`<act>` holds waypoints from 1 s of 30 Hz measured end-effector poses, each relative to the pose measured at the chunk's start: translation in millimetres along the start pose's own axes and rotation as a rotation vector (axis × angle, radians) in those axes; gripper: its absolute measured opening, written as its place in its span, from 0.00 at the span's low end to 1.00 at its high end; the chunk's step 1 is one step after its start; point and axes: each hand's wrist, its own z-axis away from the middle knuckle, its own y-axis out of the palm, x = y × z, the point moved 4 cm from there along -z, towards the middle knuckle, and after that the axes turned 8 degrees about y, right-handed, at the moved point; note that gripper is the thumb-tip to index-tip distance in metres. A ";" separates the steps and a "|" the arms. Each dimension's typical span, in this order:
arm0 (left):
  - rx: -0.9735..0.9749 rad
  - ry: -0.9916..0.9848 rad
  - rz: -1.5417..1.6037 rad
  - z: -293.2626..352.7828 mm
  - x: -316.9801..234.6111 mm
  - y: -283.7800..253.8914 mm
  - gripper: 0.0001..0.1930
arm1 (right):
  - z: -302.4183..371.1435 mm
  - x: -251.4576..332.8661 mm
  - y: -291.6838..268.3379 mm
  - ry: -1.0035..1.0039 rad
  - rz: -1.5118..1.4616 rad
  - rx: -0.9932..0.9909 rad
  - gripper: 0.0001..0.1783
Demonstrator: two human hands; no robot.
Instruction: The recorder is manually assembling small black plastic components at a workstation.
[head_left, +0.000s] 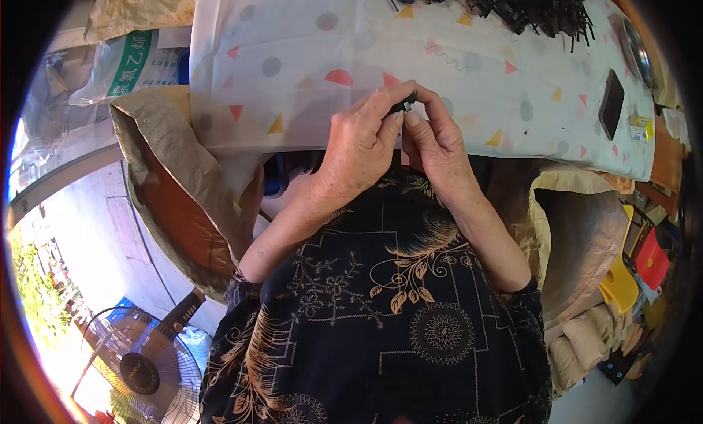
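Note:
Over the near edge of the table, my left hand [359, 142] and my right hand [441, 140] meet at the fingertips. Pinched between them is a small black piece [403, 104] with a light spot on it. Fingers cover most of it, so its exact kind does not show. At the far side of the table lies a heap of thin black strips [512, 12], with narrow ends sticking out.
A patterned white cloth [293, 87] covers the table. A black phone [611, 105] and a small yellow box [642, 128] lie at its right. Open brown sacks [176, 153] [586, 233] flank my lap. A fan [143, 369] stands lower left.

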 end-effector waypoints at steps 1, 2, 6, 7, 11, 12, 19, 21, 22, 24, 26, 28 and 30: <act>0.006 0.008 -0.007 -2.7 -1.7 1.4 0.16 | -1.9 1.6 -2.8 -0.030 0.056 0.004 0.18; 0.022 0.042 -0.082 -6.8 -3.5 3.6 0.16 | -3.9 3.5 -6.3 -0.061 0.113 0.006 0.17; 0.111 0.015 -0.149 -12.3 -7.6 5.5 0.15 | -9.1 4.7 -19.0 -0.279 0.427 -0.056 0.18; 0.088 -0.031 -0.096 -13.8 -8.1 8.1 0.16 | -6.1 11.3 -22.0 -0.316 0.612 -0.139 0.18; -0.057 0.025 -0.299 8.9 -6.5 -38.7 0.14 | -6.9 37.1 -26.1 -0.663 0.947 0.014 0.17; -0.131 -0.136 -0.505 12.3 -14.2 -72.7 0.15 | -8.3 48.3 -45.2 -0.676 0.958 -0.025 0.17; -0.481 -0.196 -0.942 110.7 18.5 -321.4 0.18 | -43.9 137.4 -288.6 -0.664 0.980 -1.143 0.17; -0.366 -0.229 -0.970 150.7 47.5 -351.9 0.18 | -61.0 145.0 -331.0 -0.595 1.034 -1.175 0.18; -0.245 -0.276 -0.989 164.3 61.1 -355.3 0.18 | -70.2 148.2 -341.0 -0.515 1.101 -1.201 0.19; -0.189 -0.366 -0.978 176.5 70.0 -353.3 0.18 | -82.9 160.8 -344.0 -0.471 1.140 -1.220 0.19; -0.126 -0.452 -0.962 181.9 76.2 -352.2 0.17 | -90.1 170.2 -346.3 -0.420 1.179 -1.245 0.18; -0.148 -0.388 -0.909 171.5 74.1 -339.5 0.17 | -98.5 172.5 -355.4 -0.277 1.249 -1.203 0.14; -0.058 -0.454 -0.927 157.9 70.8 -325.8 0.19 | -96.2 170.2 -362.8 -0.318 1.232 -1.208 0.13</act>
